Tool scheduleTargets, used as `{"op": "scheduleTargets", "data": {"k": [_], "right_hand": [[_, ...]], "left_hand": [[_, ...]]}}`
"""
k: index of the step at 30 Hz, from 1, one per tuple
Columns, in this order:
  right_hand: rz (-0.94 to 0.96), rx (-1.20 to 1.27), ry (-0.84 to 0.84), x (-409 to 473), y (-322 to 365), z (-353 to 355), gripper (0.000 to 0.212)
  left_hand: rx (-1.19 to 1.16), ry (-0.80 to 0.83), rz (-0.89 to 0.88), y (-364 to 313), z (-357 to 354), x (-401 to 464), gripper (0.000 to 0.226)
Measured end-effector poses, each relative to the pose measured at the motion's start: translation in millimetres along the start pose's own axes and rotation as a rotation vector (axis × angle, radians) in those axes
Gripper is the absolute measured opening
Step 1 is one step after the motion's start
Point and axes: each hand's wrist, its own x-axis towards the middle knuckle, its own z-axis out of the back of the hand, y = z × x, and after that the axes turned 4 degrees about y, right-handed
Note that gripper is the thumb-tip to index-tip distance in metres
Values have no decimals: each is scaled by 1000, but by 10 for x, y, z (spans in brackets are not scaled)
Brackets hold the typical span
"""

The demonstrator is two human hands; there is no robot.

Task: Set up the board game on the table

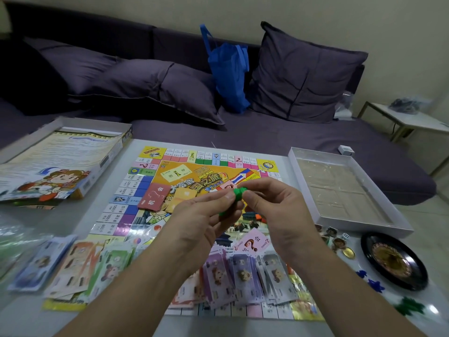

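The colourful game board (145,181) lies flat in the middle of the white table (80,220). Above its centre my left hand (201,220) and my right hand (274,205) both pinch a stack of small green plastic pieces (237,194) between thumb and fingertips. A red card deck (154,196) and an orange card deck (185,193) sit on the board. A pink chance card (251,243) lies near my right wrist. Stacks of play money (238,276) cover the board's near edge, and further play money stacks (73,263) lie at the left.
The box lid with a rules sheet (60,161) lies at the left, the open box tray (340,190) at the right. A roulette wheel (393,261), tokens, a die (344,236), a gold coin (348,252) and blue and green pieces (375,285) sit at the near right. A sofa with cushions and a blue bag (228,69) stands behind.
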Motion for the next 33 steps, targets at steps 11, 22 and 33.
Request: {"op": "scheduleTargets", "data": {"k": [11, 22, 33], "right_hand": [[-84, 166, 55, 6, -28, 24, 23], [-91, 130, 62, 31, -10, -2, 30], [-135, -23, 93, 13, 90, 161, 32]], "left_hand": [[40, 4, 10, 7, -21, -49, 19], [3, 31, 39, 20, -19, -12, 34], [128, -12, 144, 42, -46, 75, 28]]}}
